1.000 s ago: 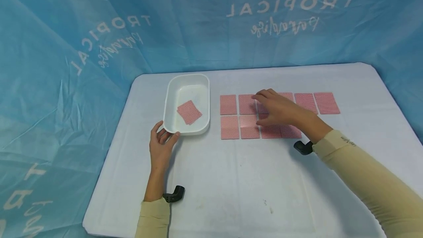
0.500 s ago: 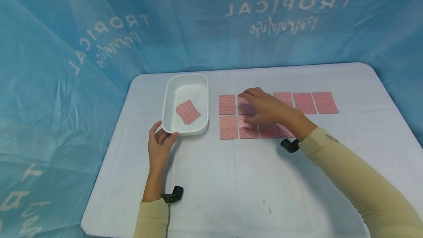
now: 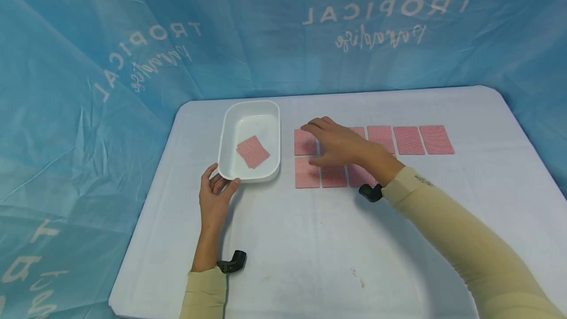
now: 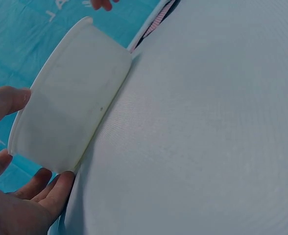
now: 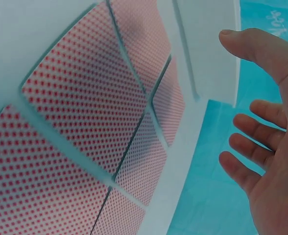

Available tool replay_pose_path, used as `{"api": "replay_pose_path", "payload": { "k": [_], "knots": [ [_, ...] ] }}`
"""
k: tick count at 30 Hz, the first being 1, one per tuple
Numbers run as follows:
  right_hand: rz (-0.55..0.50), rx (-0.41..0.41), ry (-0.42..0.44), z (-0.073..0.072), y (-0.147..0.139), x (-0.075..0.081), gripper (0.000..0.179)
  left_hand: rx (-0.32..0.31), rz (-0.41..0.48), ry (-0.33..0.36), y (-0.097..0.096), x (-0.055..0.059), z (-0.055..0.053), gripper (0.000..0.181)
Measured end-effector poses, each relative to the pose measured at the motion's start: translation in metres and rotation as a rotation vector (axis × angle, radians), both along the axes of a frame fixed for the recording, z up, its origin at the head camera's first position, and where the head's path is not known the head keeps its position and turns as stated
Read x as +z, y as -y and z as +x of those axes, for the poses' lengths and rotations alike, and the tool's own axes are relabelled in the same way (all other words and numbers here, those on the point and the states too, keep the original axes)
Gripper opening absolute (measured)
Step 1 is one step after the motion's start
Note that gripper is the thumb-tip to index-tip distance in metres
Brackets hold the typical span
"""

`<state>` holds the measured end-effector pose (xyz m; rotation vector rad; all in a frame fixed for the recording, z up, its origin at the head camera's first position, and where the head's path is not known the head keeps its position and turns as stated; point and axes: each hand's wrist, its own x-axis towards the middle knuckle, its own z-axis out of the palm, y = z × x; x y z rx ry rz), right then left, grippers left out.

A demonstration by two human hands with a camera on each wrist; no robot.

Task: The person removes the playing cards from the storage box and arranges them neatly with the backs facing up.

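Observation:
My left hand holds the near left corner of a white plastic tub. In the left wrist view the thumb rests at the rim and the fingers curl around the tub's wall. Several playing cards lie in a small face-down stack inside. To the right, two rows of face-down red-patterned cards are laid out, among them a far-row card and a near-row card. Over the left part of these rows hovers my right hand, fingers spread and holding nothing; it hides some cards.
A white cloth covers the table. Blue curtains with printed lettering hang behind it and on the left. Black cameras are strapped at the left wrist and right wrist.
My right hand has moved left above the cards, from their middle columns towards the tub. My left hand stays at the tub's corner, and the cards lie as before.

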<state>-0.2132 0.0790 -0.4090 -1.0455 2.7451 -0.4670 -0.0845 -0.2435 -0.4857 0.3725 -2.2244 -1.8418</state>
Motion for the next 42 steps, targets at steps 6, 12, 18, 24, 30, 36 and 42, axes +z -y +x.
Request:
{"api": "replay_pose_path", "payload": {
  "k": [6,12,18,24,30,36,42],
  "knots": [
    [-0.004,0.011,0.011,-0.004,0.01,-0.002,0.079,0.001,0.013,0.003,0.002,-0.001,0.0,0.077],
    [-0.018,0.057,-0.017,-0.008,0.023,-0.003,0.078,0.006,0.008,0.003,0.004,-0.002,-0.001,0.078],
    [-0.041,0.082,-0.018,-0.011,0.037,-0.001,0.078,0.013,0.004,-0.001,0.005,-0.002,-0.001,0.077],
    [-0.014,0.116,-0.026,-0.015,0.051,0.002,0.081,0.018,0.009,-0.009,0.005,-0.002,-0.001,0.077],
    [-0.016,0.148,-0.028,-0.019,0.066,0.007,0.083,0.018,0.009,-0.007,0.006,0.0,-0.002,0.076],
    [-0.029,0.174,-0.018,-0.022,0.078,0.009,0.083,0.008,0.015,0.004,0.004,0.002,-0.001,0.075],
    [0.003,0.195,-0.009,-0.025,0.095,0.007,0.085,0.006,0.02,0.01,0.004,0.002,-0.001,0.073]
  ]
}}
